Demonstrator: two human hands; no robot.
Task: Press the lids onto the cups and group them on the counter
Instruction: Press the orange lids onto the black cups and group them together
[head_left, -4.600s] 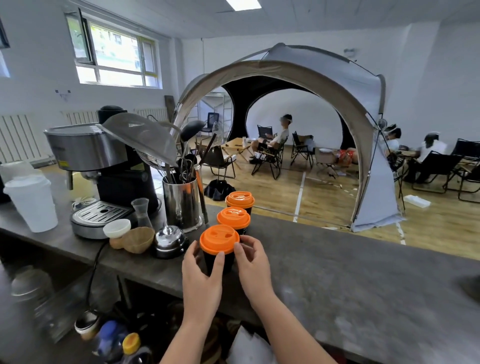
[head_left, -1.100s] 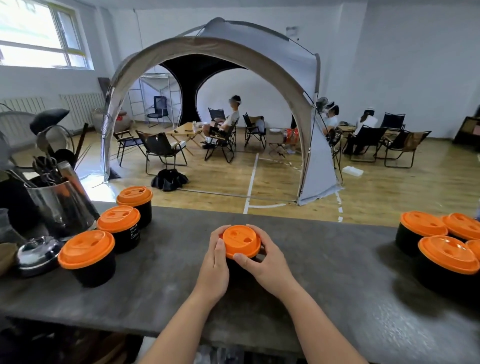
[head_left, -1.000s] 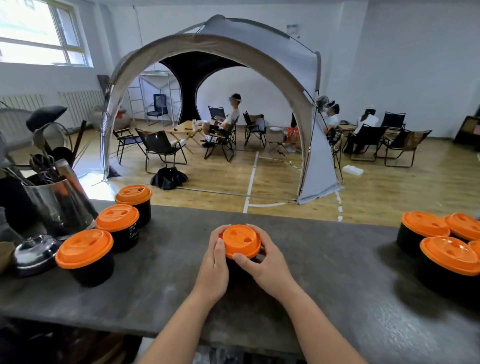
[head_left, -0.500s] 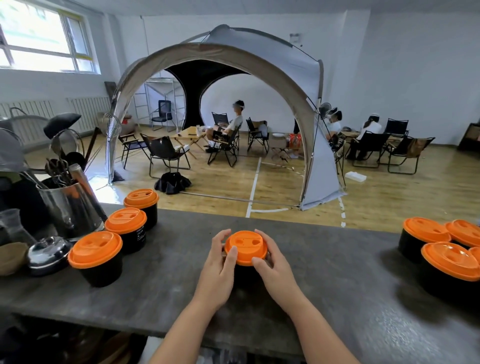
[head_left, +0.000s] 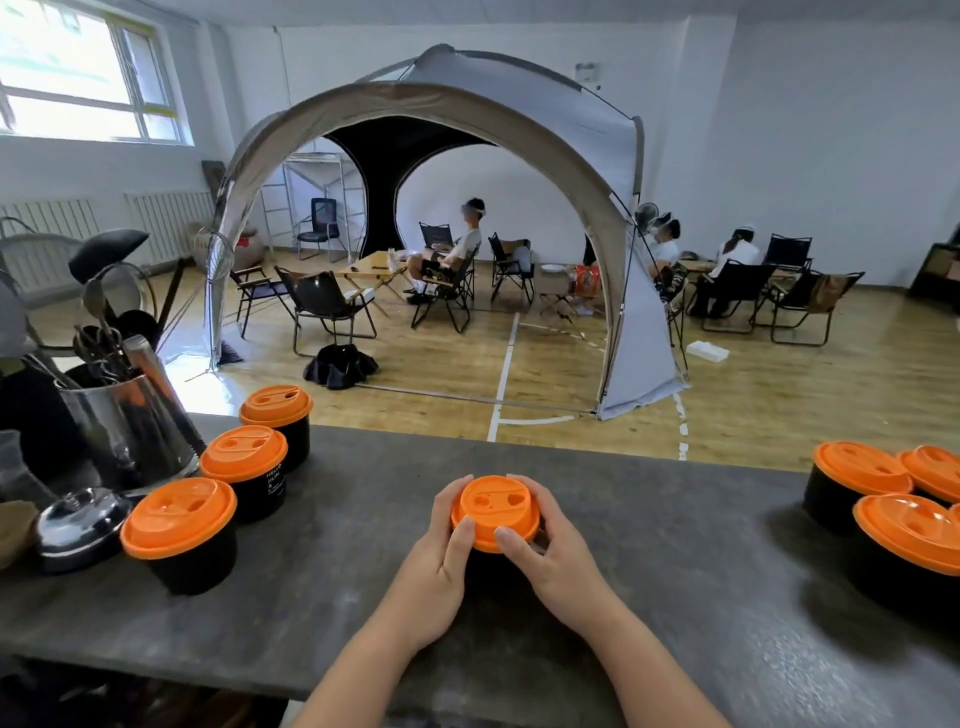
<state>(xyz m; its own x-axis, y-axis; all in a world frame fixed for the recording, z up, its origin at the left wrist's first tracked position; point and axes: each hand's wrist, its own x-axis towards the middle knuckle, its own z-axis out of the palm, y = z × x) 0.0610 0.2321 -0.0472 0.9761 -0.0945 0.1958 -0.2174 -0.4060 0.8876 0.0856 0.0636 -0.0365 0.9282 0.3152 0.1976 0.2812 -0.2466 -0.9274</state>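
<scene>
— orange lid (head_left: 494, 512) on the middle black cup, mid-counter (head_left: 649, 571); who's got it?
— both. left hand (head_left: 439, 566) and right hand (head_left: 550, 556) curl round it from either side, thumbs pressing the lid's near rim.
— the others?
— three lidded cups (head_left: 179, 535) in a row at left beside a steel utensil pot (head_left: 130, 426); more lidded cups (head_left: 857, 488) clustered at the right edge, well apart.
</scene>
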